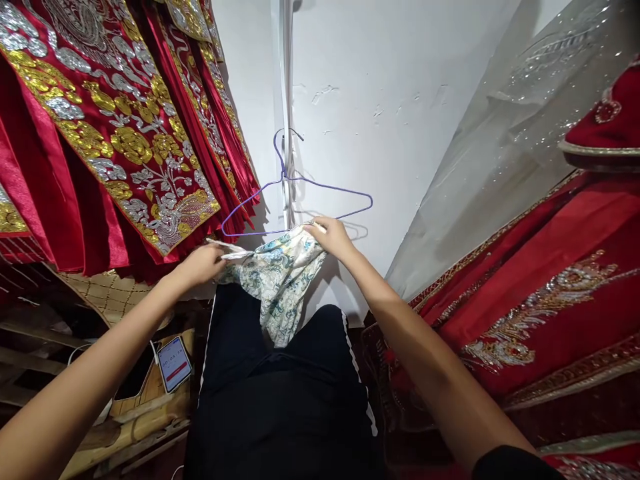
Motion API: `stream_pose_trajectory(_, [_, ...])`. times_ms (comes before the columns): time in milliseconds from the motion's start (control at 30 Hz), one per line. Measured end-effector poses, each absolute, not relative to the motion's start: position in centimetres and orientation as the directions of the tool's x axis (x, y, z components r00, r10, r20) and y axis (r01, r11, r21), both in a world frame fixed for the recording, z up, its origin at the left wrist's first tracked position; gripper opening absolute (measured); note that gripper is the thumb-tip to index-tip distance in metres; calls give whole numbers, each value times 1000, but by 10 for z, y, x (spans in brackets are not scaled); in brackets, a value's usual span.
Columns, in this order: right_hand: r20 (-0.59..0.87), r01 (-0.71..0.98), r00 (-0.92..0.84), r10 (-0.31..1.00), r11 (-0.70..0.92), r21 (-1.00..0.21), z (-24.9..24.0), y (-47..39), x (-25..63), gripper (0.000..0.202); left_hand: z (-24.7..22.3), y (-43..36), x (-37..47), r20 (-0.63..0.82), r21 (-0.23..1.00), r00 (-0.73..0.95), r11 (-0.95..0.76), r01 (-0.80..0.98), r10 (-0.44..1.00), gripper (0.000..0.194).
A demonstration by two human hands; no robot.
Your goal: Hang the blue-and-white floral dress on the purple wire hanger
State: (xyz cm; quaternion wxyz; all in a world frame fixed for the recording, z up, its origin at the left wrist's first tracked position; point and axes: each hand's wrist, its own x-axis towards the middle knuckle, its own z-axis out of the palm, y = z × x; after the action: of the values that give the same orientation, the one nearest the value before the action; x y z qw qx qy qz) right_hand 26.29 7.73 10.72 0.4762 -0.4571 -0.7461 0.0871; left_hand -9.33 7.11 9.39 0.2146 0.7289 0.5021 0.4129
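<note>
A pale garment with a blue-green floral print hangs between my two hands and droops over my dark-clad lap. My left hand is closed on its left side, where thin white straps stick out past the fingers. Pinched in the fingers of my right hand is the garment's upper right edge. Just above it, a purple wire hanger hangs by its hook near a white upright pole. The hanger's lower bar passes close over the cloth; I cannot tell whether they touch.
Red garments with gold and silver sequins hang at the left. More red embroidered cloth and a sheer, glittering white fabric hang at the right. Low on the left, a phone showing a timer lies on a bamboo surface.
</note>
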Motion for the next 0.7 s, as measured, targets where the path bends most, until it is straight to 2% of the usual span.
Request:
stream_pose_trajectory(67, [656, 602, -96, 748, 569, -561, 114, 67, 272, 44, 104, 68, -89, 440, 675, 199, -469, 570, 876, 16])
stream_pose_trajectory(133, [648, 608, -93, 756, 558, -564, 121, 56, 279, 48, 113, 69, -85, 469, 565, 287, -533, 630, 835, 16])
stream_pose_trajectory(233, [611, 589, -135, 780, 559, -583, 127, 44, 283, 49, 120, 80, -82, 429, 427, 408, -579, 694, 806, 16])
stream_pose_trajectory(300, [603, 567, -152, 783, 569, -596, 127, 41, 285, 48, 122, 87, -81, 269, 439, 453, -527, 728, 850, 19])
stream_pose_trajectory(367, [589, 552, -165, 791, 569, -609, 125, 39, 286, 48, 125, 90, -79, 145, 518, 431, -440, 734, 890, 22])
stream_pose_trajectory(433, [569, 546, -174, 804, 559, -624, 123, 39, 288, 47, 131, 87, -76, 201, 545, 397, -439, 714, 895, 21])
stream_pose_trajectory(467, [563, 549, -175, 808, 555, -625, 122, 38, 288, 47, 136, 85, -74, 271, 504, 400, -484, 716, 875, 19])
stream_pose_trajectory(533, [574, 568, -161, 803, 551, -612, 121, 37, 289, 47, 146, 78, -73, 365, 307, 472, -582, 753, 803, 13])
stream_pose_trajectory(633, [612, 597, -140, 779, 559, -575, 121, 34, 287, 47, 158, 69, -76, 306, -19, 575, -599, 801, 759, 11])
stream_pose_trajectory(700, [624, 609, -136, 769, 562, -560, 121, 35, 286, 47, 162, 62, -81, 212, -113, 569, -559, 822, 794, 12])
